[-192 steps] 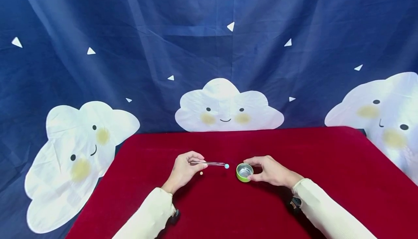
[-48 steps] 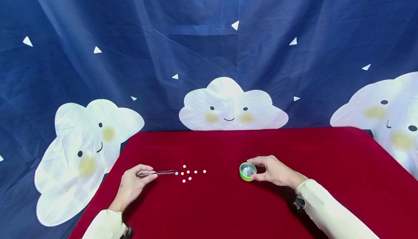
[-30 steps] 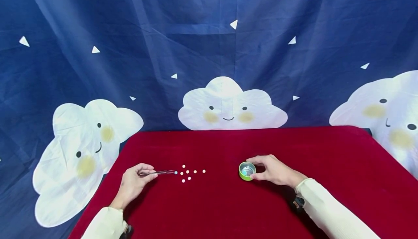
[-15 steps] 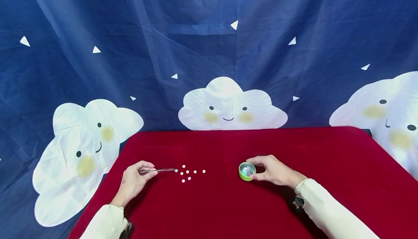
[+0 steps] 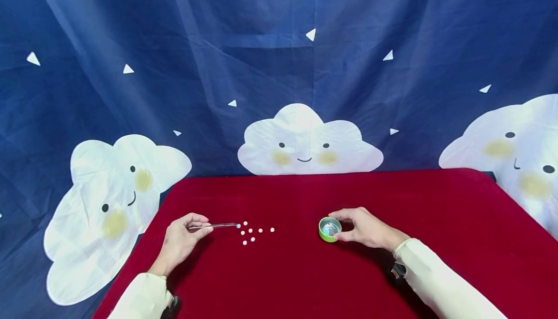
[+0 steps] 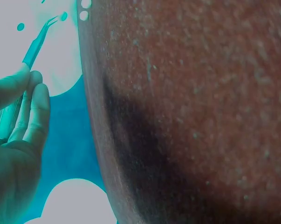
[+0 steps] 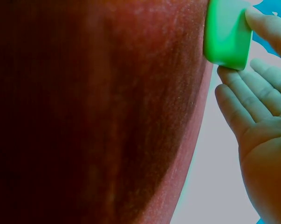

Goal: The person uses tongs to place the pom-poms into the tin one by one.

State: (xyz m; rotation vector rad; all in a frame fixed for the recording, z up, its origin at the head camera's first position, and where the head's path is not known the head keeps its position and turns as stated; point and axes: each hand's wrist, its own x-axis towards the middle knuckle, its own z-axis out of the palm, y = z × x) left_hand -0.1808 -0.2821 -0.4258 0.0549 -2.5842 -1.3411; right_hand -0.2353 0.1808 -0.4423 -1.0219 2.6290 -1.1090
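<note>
The left hand (image 5: 179, 241) has a narrow pinch grip on the tweezers (image 5: 221, 225), judged light and springy and best held mid-shank; a pale blue bead (image 5: 238, 226) shows at their tips, near the scattered pale beads (image 5: 250, 231) on the table (image 5: 296, 275), whether clamped cannot be told. The right hand (image 5: 365, 229) grips the side of the green tin (image 5: 327, 238), presumably light and rigid. Against the earliest frame, the tweezers are farther from the tin, which now contains something blue (image 5: 326, 231).
</note>
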